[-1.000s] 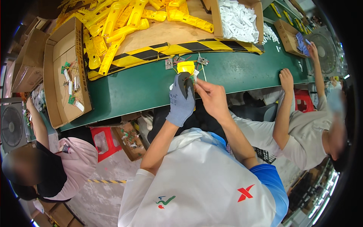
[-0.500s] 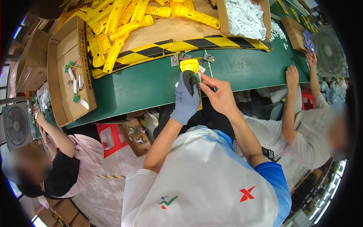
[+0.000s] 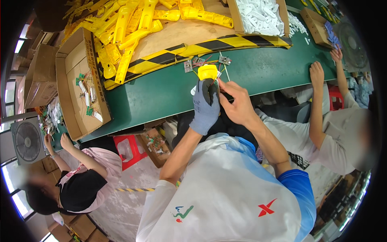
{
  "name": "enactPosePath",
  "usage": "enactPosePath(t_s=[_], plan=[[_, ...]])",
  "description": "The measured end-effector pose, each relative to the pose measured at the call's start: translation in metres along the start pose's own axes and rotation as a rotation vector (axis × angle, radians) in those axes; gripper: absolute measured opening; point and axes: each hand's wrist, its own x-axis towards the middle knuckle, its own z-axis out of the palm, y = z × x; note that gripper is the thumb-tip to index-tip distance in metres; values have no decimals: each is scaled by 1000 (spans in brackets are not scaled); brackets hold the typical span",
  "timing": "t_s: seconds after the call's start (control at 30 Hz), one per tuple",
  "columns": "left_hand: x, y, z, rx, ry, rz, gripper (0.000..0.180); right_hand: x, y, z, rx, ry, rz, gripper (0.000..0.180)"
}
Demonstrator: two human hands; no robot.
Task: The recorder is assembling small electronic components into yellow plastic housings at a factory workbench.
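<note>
My left hand, in a grey-blue glove with a dark palm, is wrapped round a yellow plastic housing. The housing's wide end sticks up above the glove; most of its body is hidden by the hand. My bare right hand presses close against the housing's right side. Its thumb and index finger are pinched together, and what lies between them is too small and covered to name. Just beyond the housing, small metallic modules with thin wires lie on the green tabletop.
Yellow housings pile up on a wooden board edged with striped tape. A carton at left holds wired circuit boards. White parts fill a box at the far right. Co-workers sit on both sides; a red stool stands below the table.
The whole view has shifted slightly. My right hand has turned, its fingers curling more over the housing's side. The left co-worker's hands have moved apart. My left hand keeps its grip.
</note>
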Motion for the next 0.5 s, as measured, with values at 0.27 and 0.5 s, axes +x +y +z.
enactPosePath(t_s=[0.27, 0.5], plan=[[-12, 47, -4, -601, -515, -178, 74, -7, -33, -88, -73, -276, 293, 69], [16, 33, -44, 394, -154, 109, 64, -10, 86, -191, -374, 209, 332, 58]])
